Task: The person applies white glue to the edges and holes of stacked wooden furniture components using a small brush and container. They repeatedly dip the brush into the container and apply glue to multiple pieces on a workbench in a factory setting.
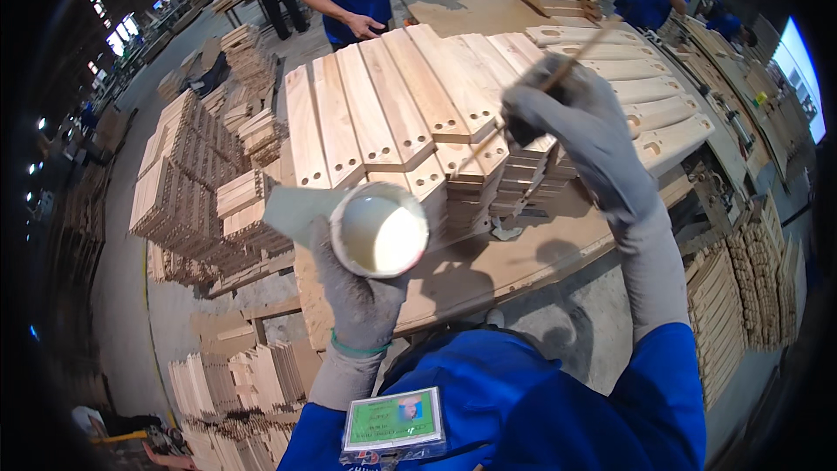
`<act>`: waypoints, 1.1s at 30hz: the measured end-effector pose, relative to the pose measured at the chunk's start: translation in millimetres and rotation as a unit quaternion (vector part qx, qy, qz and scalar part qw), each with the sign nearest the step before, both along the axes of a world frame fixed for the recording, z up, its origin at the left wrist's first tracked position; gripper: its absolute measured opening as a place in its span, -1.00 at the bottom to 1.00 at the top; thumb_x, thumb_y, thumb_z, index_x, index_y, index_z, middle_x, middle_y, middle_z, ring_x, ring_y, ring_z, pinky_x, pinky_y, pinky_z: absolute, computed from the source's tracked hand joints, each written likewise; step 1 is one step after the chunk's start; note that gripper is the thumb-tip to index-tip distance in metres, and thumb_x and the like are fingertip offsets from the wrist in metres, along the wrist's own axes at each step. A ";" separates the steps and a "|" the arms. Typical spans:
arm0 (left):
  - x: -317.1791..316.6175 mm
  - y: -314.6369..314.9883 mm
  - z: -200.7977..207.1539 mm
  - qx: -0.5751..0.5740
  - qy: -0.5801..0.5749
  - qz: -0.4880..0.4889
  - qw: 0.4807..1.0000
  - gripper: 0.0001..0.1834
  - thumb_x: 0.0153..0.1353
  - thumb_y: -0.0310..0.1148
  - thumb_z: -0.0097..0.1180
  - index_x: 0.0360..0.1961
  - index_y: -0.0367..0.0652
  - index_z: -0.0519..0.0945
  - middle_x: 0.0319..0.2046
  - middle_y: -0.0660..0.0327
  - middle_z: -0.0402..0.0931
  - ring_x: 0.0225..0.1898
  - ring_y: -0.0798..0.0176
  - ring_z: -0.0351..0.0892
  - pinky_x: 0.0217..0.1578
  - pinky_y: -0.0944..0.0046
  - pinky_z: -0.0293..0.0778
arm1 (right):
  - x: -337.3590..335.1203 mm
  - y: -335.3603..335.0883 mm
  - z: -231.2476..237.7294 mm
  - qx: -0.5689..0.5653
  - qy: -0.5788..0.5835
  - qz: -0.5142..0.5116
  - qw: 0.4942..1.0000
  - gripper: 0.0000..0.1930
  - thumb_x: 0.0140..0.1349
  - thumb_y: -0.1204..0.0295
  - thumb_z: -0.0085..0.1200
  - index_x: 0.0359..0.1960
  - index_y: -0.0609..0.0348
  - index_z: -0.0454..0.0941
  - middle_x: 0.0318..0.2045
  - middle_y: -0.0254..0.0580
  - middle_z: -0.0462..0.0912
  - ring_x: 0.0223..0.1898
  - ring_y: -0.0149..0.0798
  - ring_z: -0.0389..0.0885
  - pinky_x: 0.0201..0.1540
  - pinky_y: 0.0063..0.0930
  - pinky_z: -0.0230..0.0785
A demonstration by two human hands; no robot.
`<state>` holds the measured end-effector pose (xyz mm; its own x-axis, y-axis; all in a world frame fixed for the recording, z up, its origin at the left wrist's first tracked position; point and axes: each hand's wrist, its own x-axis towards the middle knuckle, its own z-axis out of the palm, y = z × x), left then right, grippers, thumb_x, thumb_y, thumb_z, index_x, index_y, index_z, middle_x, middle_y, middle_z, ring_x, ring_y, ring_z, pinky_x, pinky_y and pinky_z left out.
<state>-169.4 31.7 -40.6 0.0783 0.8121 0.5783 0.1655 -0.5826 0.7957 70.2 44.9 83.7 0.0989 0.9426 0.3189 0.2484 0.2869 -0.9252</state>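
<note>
1 cup [338, 234] of white liquid [397, 240] is near centre, the left gloved hand [359, 301] with fingers clamped around it. From the cup: at 2 o'clock, the right gloved hand [580, 113], fingers clamped on a thin stick [580, 54]; at 12, wooden boards [384, 92]; at 4, bare tabletop [475, 279] reaching its near edge.

From where I stand, a green badge [397, 423] hangs below the fingers [326, 249] of the left hand [366, 301], bearing lines of small dark print too fine to read; the lettering [362, 467] just beneath, against the blue shirt [488, 384], is partly cut off.
</note>
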 end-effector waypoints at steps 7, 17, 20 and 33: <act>3.1 2.1 -4.8 0.068 0.036 -0.036 0.996 0.11 -0.15 -0.52 0.39 0.32 -0.11 -0.16 0.15 -0.01 0.22 0.14 0.08 0.34 0.15 0.10 0.34 | -37.6 -48.8 -23.8 -0.097 0.151 0.101 0.979 -0.84 -0.10 0.62 0.22 -0.49 0.25 0.47 -0.40 0.05 0.62 -0.37 -0.23 0.65 -0.33 -0.42 0.60; 12.8 2.7 2.2 -0.135 -0.185 -0.096 0.969 0.06 -0.08 -0.41 0.34 0.31 -0.10 -0.17 0.16 0.01 0.20 0.13 0.07 0.36 0.15 0.04 0.34 | -39.2 -71.9 -67.1 0.046 0.274 0.090 0.956 -0.83 0.00 0.73 0.17 -0.39 0.29 0.47 -0.32 0.08 0.60 -0.25 -0.20 0.63 -0.20 -0.37 0.54; 16.2 2.5 0.2 -0.111 -0.179 -0.086 0.974 -0.08 0.00 -0.32 0.22 0.29 -0.11 -0.09 0.15 0.03 0.22 0.13 0.08 0.36 0.14 0.05 0.36 | -43.7 -78.5 -65.8 0.061 0.294 0.074 0.951 -0.84 0.01 0.72 0.16 -0.37 0.29 0.48 -0.31 0.06 0.60 -0.24 -0.21 0.61 -0.21 -0.38 0.53; 23.0 8.5 -4.6 -0.273 -0.654 -0.303 0.636 -0.23 0.16 -0.42 0.11 0.29 -0.13 -0.07 0.20 0.07 0.15 0.16 0.07 0.31 0.16 0.02 0.32 | -44.3 -83.6 -71.7 0.128 0.186 0.094 0.970 -0.87 0.13 0.52 0.16 -0.37 0.34 0.52 -0.38 0.00 0.63 -0.38 -0.25 0.63 -0.31 -0.40 0.55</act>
